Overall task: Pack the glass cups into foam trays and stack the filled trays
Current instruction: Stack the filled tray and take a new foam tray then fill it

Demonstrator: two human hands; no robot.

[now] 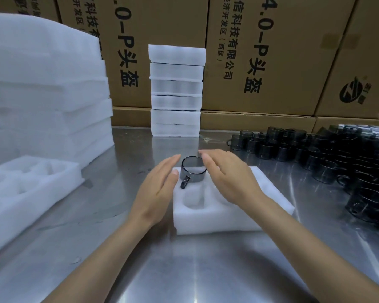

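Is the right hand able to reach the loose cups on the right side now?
Probably yes. The right hand is open and holds nothing, and bare table lies between it and the loose cups, with nothing standing in the way.
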